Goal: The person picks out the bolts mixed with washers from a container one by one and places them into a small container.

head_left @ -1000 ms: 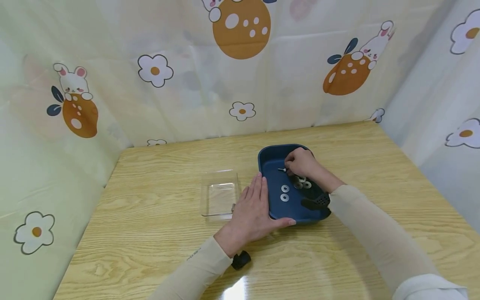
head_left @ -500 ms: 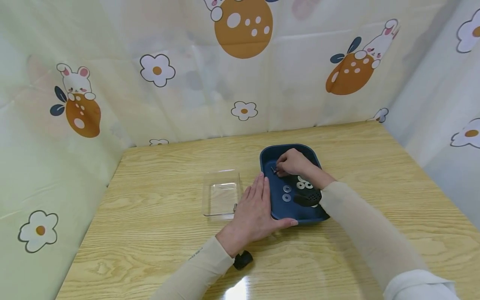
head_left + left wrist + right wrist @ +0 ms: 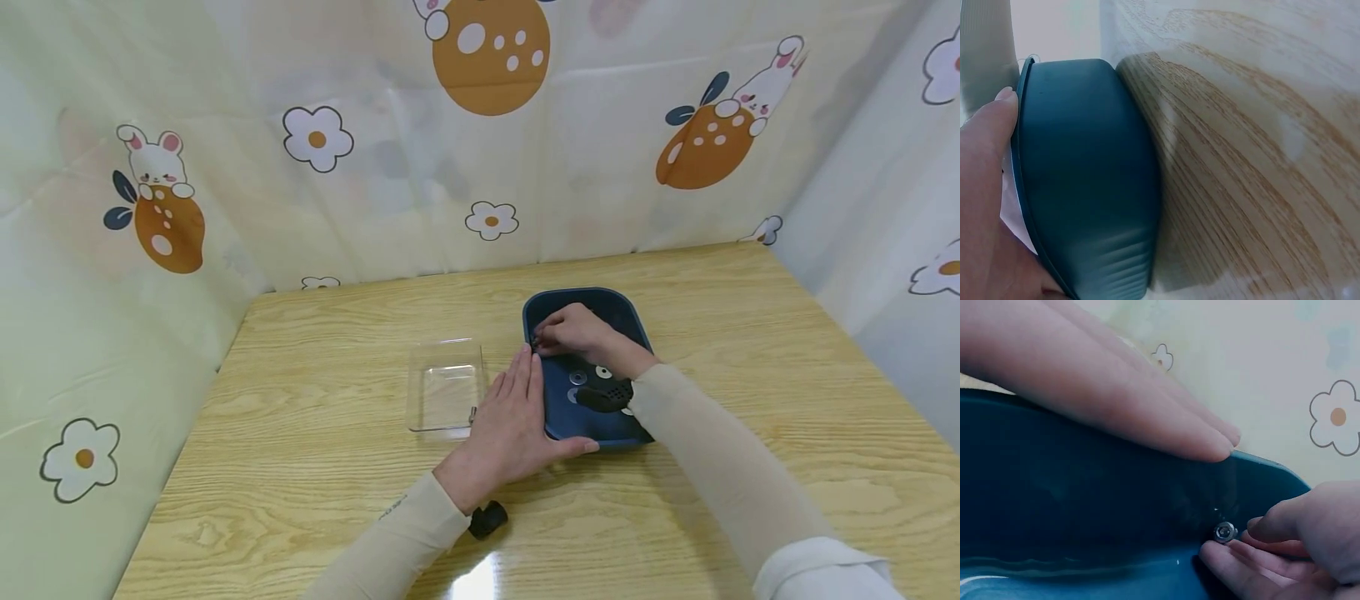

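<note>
Inside a dark blue tray [image 3: 592,292], my right hand [image 3: 583,332] is at the left wall, pinching a small metal bolt [image 3: 1225,532] between thumb and fingertips. The right wrist view shows the bolt's round head with a hex socket facing the camera; its shank is hidden. My left hand [image 3: 510,433] lies along the tray's left rim with fingers straight, its thumb over the near rim. Flat metal washers lie on the tray floor, among them one washer [image 3: 577,377] near the middle and a pale washer [image 3: 603,372] beside my right wrist.
A clear plastic box [image 3: 445,396] stands left of the tray, with a small metal piece [image 3: 472,414] in its near right corner. Both stand on a wooden table [image 3: 315,417]. A patterned curtain [image 3: 390,183] hangs behind it. Black devices [image 3: 487,521] sit under both wrists.
My right hand has moved left across the tray with the bolt, up to the left wall. My left hand has stayed on the rim.
</note>
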Motion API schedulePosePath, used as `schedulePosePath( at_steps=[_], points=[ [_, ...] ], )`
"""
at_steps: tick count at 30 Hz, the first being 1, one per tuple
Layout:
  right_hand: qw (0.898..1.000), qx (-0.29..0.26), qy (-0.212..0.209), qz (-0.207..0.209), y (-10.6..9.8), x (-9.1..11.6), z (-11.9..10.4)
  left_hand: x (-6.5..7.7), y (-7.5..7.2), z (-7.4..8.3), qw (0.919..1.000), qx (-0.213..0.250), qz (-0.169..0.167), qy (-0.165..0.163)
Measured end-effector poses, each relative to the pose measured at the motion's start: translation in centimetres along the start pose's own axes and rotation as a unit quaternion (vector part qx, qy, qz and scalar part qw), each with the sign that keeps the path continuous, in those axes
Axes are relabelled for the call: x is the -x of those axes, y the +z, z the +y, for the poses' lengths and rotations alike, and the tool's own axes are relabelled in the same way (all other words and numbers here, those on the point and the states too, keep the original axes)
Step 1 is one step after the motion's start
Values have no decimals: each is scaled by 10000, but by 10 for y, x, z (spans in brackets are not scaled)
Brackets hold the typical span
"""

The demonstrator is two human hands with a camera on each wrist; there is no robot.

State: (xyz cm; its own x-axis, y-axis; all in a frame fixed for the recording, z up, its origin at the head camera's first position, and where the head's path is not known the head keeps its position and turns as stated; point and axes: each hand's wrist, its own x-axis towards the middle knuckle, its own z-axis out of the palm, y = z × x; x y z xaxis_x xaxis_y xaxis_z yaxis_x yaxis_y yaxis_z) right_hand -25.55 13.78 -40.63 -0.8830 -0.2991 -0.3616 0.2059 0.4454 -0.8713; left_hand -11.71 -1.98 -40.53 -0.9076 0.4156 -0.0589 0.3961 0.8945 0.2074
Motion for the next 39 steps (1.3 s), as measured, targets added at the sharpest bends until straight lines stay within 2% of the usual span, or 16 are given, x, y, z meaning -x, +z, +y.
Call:
schedulePosePath(
  at_steps=[7,21,26,32,39],
  points=[
    [9980,-626,89,-14,3,-2,2,0,-1,-1,10000,-76,4,12],
    [9947,-1024,84,65,4,-7,8,-1,-2,1,10000,-56,-69,-4],
    [9921,-1247,112,-16,3,-7,7,0,-3,-1,9999,111,-80,-2],
    [9922,-1246,35,-53,-4,-3,7,0,-4,-5,9991,397,-152,26],
    [9877,-1545,-177,-184,-11,3,3,1,-12,-12,9985,504,20,205]
  ],
)
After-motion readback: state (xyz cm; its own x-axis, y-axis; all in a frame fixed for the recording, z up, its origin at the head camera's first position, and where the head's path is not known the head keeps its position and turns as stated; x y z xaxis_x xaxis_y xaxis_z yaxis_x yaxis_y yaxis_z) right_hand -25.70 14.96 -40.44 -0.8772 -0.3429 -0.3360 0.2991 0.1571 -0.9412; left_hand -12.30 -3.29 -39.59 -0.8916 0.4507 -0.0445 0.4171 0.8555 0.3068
